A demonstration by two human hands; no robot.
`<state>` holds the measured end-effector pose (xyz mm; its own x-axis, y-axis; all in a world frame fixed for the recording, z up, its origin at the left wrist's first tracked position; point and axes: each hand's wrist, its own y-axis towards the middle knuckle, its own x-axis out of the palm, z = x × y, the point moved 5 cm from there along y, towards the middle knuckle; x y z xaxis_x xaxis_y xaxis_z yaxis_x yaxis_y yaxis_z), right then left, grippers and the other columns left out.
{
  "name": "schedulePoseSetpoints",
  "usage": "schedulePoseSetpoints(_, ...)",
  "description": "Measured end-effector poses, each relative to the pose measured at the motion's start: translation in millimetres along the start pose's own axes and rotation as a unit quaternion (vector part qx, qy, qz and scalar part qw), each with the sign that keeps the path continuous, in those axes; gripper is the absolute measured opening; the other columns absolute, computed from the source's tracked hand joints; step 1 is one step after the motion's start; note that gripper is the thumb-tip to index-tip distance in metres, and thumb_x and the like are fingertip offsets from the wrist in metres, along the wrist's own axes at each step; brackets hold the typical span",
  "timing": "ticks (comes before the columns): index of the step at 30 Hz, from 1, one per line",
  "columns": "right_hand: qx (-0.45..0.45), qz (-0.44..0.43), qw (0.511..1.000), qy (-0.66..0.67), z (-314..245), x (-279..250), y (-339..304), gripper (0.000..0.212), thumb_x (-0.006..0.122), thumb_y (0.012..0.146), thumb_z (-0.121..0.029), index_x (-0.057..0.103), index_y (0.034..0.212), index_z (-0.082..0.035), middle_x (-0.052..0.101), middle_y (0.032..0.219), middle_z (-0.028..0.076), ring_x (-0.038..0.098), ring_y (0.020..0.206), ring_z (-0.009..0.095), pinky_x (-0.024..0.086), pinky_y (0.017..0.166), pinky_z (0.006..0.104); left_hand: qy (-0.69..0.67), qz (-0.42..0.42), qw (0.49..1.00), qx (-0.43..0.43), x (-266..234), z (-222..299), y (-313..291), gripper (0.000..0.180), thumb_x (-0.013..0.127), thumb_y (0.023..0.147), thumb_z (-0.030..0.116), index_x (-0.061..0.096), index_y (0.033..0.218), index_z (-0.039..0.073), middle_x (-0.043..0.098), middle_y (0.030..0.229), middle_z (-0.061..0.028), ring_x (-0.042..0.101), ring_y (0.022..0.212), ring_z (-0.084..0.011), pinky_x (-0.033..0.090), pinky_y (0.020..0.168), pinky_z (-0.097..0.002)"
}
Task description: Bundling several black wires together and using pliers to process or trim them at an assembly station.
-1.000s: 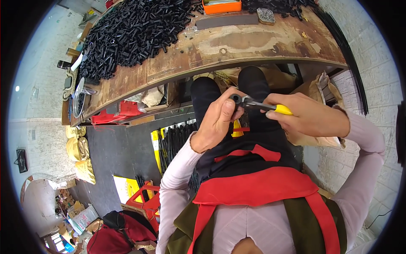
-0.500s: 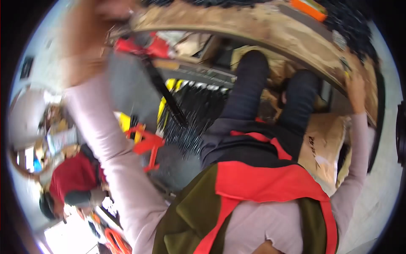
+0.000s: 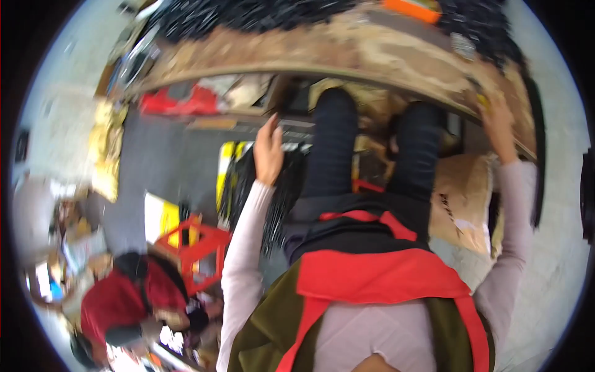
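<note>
My left hand [image 3: 268, 155] is raised over the floor to the left of my legs, its fingers stretched out with nothing visible in them. Below it lies a heap of long, thin black strips [image 3: 238, 186] on something yellow and white. At the right end of the wooden workbench [image 3: 248, 56], my right hand [image 3: 499, 124] is closed around a small tool with a yellow part [image 3: 482, 99]. Blur and the fingers hide most of that tool, so its kind is unclear. Piles of short, shiny black pieces [image 3: 248, 15] cover the bench's far side.
An orange box [image 3: 412, 9] sits among the black pieces. Under the bench are a red object [image 3: 180, 101] and a brown paper sack [image 3: 462, 204]. A red stool [image 3: 201, 251] stands at left, near a person in a maroon top [image 3: 133, 297]. Yellow sacks [image 3: 106, 149] lie farther left.
My left hand has come down and inward from the upper left to above the strip heap. A long black piece seen falling or slanting over the heap no longer stands out. My right hand stays at the bench.
</note>
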<state>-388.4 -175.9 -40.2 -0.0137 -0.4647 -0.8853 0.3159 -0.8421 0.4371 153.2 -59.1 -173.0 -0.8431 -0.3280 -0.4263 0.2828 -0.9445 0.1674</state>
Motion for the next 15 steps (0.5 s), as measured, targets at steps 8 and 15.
schedulePoseSetpoints(8, -0.067, 0.084, 0.991, 0.084, -25.6, -21.5, -39.1, 0.023, 0.056, 0.08, -0.007, 0.063, 0.102, -0.006, 0.06, 0.094, 0.012, 0.058, 0.092, 0.031, 0.047, 0.084, 0.04, 0.01, -0.075, 0.985, 0.157, 45.7, 114.6, -17.6, 0.021, 0.047, 0.099, 0.004, 0.063, 0.112, -0.002, 0.062, 0.11, -0.0107, 0.06, 0.101, -0.0203, 0.048, 0.088, -0.0305)
schedulePoseSetpoints(15, 0.145, 0.085, 0.984, -0.062, 145.4, -15.7, -84.0, 0.018, 0.06, 0.077, -0.009, 0.061, 0.094, -0.005, 0.06, 0.092, 0.012, 0.058, 0.092, 0.03, 0.048, 0.079, 0.0414, -0.099, -0.249, 0.957, 0.11, 129.0, 169.0, -38.5, 0.019, 0.049, 0.099, 0.004, 0.063, 0.11, -0.003, 0.061, 0.1, -0.0078, 0.06, 0.09, -0.014, 0.048, 0.08, -0.0251)
